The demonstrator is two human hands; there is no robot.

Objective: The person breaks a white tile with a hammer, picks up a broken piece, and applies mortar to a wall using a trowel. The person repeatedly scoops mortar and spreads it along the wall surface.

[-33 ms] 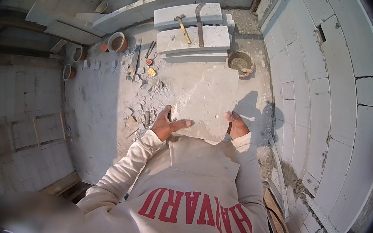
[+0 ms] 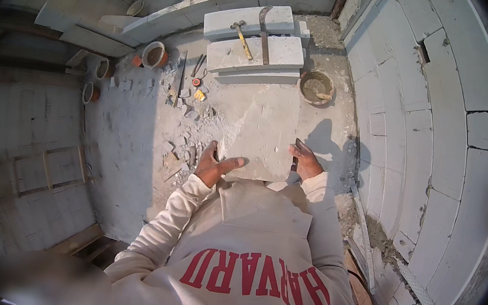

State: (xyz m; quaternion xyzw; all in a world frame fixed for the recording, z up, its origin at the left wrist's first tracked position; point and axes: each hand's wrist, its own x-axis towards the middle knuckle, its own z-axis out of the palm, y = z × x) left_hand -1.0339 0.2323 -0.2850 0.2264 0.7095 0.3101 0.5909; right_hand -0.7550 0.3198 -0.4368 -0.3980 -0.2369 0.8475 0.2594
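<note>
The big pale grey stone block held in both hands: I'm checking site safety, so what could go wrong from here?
1. The big pale grey stone block is held only at its near edge by the left hand and right hand; the grip could slip.
2. Loose stone rubble lies beside it, so footing may be poor.
3. The round mortar bucket stands close ahead and could be knocked.

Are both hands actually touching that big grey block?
Touching. The head view shows the left hand gripping the block's near left edge and the right hand pressed against its right edge.

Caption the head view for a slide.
Both hands, left and right, grip a pale block above a rubble-strewn floor.
</note>
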